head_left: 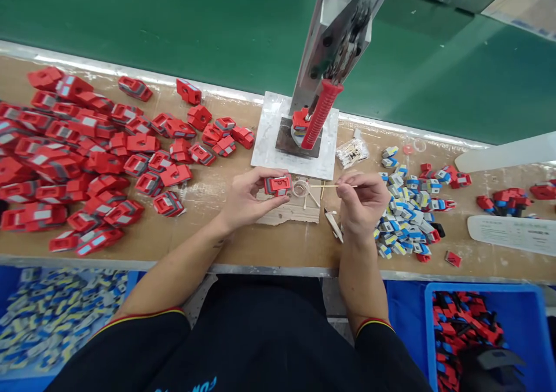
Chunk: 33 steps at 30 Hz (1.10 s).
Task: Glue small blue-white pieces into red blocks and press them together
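My left hand (249, 198) grips a small red plastic part (278, 186) between thumb and fingers, its hollow side facing up. To the right, my right hand (362, 201) pinches a thin stick (325, 186) that points left, over a small round clear dish (300, 188). More thin sticks (310, 196) lie by the dish, on a torn piece of cardboard (289, 213). Beyond my hands stands a press with a red handle (321, 114), and a red part (299, 120) sits on its base.
Many red parts (95, 160) cover the left of the table; blue, white and yellow pieces (402, 207) lie right. A cutter (333, 225) and a bag of swabs (352, 150) are near my right hand. Blue bins (484, 288) flank the table's front edge.
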Tool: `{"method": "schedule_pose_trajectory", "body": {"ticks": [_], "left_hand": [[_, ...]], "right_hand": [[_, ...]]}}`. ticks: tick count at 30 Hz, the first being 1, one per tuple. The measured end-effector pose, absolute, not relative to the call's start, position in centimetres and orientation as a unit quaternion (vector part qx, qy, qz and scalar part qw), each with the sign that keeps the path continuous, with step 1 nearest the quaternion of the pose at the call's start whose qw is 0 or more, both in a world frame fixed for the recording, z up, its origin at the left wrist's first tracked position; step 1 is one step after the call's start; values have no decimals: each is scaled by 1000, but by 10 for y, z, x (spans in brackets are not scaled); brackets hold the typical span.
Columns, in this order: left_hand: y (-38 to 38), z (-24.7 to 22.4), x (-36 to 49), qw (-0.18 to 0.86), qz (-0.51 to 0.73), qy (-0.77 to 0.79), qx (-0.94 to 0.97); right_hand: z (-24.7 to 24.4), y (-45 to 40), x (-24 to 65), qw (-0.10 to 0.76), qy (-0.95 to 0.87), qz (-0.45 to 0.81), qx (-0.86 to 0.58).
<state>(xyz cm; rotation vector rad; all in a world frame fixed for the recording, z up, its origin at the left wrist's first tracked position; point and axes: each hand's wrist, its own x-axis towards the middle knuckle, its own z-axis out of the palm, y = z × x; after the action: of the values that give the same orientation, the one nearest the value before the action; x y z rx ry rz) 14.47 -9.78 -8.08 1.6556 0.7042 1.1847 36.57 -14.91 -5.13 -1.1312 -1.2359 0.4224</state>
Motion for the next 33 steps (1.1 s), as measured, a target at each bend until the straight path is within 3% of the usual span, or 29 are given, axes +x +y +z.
{"method": "schedule_pose_trajectory", "body": {"ticks": [4,15,33], "left_hand": [[-103,-81,149,462,474,280,696],[-106,-77,150,462,463,267,707],[-106,-78,148,450,457,280,714]], "right_hand": [[-52,-150,343,682,-516,231,-464],[-58,-152,327,643,-540,249,-483],[-55,-155,333,624,-584,155,-496]]}}
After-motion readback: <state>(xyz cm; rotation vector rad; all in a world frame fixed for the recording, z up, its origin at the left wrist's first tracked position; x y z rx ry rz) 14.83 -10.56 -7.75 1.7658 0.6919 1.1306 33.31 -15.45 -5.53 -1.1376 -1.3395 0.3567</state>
